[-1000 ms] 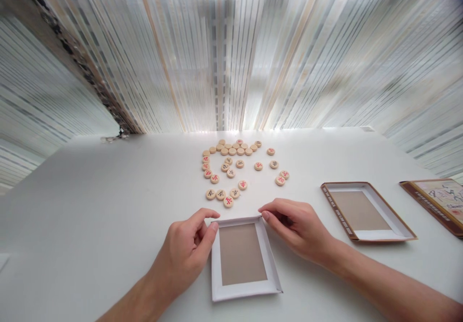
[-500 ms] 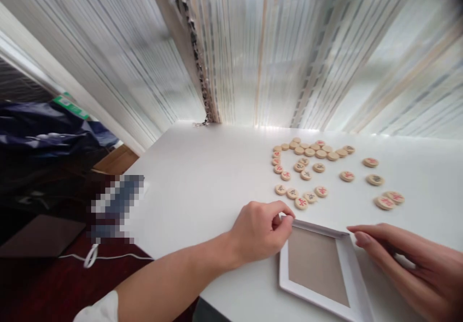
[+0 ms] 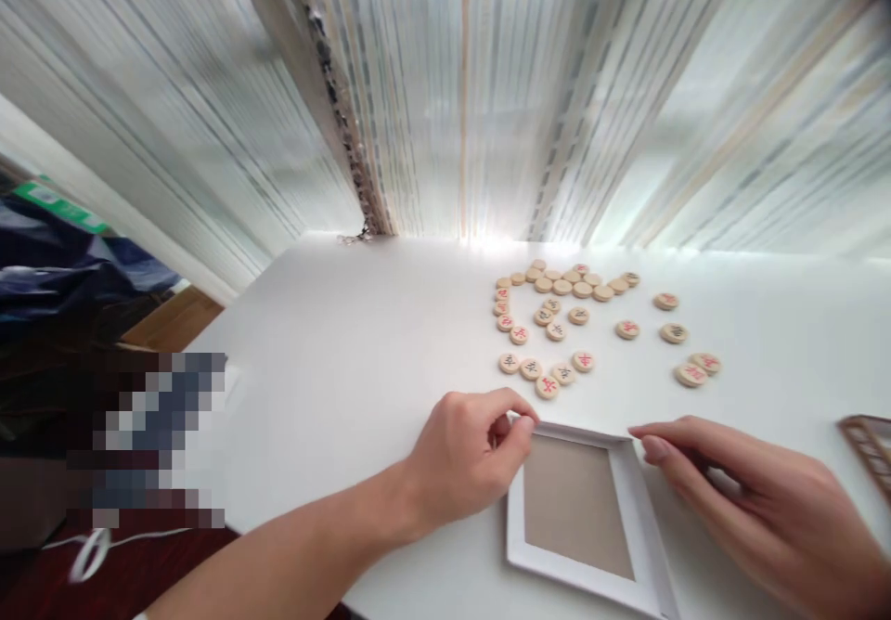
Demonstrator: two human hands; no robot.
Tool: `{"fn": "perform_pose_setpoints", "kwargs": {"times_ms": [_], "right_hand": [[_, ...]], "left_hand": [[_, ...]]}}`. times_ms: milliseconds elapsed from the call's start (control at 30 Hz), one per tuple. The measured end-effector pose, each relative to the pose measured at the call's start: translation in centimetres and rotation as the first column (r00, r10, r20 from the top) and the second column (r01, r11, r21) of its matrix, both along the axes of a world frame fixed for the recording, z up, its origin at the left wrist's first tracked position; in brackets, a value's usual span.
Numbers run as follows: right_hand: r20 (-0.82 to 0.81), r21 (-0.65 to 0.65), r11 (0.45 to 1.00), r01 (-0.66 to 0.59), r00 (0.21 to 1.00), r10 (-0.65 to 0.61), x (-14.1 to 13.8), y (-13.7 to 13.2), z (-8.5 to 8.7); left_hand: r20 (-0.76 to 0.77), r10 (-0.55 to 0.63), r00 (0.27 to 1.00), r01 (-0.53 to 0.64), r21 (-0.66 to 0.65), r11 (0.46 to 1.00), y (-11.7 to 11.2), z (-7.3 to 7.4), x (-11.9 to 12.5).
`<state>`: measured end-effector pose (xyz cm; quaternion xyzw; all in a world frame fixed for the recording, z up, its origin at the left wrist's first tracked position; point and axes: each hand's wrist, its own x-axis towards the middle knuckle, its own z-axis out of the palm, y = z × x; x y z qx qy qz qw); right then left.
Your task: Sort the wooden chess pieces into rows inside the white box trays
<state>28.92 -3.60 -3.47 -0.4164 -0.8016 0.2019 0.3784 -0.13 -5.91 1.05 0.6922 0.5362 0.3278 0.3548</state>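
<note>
My left hand pinches the far left corner of a shallow white tray-like frame between thumb and bent index finger. The frame has a flat tan panel inside and a raised white rim, and it lies on the table close to me. At its far right corner, my right hand grips the rim with thumb and index fingertips, the other fingers stretched behind. Just beyond the frame are round wooden Chinese chess pieces with red and black characters. Several farther pieces lie with plain sides up in a cluster.
The white table ends at a striped sheer curtain at the back. A brown latticed object enters at the right edge. Beyond the table's left edge are a cardboard box, dark bags and a white cord.
The view has turned to the right, so everything sits farther left, and the brown latticed object has come into sight. Both hands keep their places on the frame's corners.
</note>
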Motion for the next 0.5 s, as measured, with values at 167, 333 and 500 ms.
{"fn": "perform_pose_setpoints", "kwargs": {"times_ms": [167, 333, 500], "right_hand": [[0.054, 0.007, 0.995, 0.098, 0.994, -0.099, -0.8, 0.7, 3.4], [0.185, 0.006, 0.976, 0.217, 0.959, -0.215, -0.8, 4.4, 6.3], [0.376, -0.068, 0.920, 0.385, 0.864, -0.334, -3.8, 11.1, 7.3]], "left_hand": [[-0.079, -0.016, 0.997, 0.024, 0.112, 0.993, 1.1, 2.4, -0.5], [-0.281, -0.031, 0.959, 0.113, 0.281, 0.953, 6.6, 4.8, -1.1], [-0.462, 0.062, 0.884, 0.111, 0.337, 0.935, 15.3, 4.1, 0.0]]}}
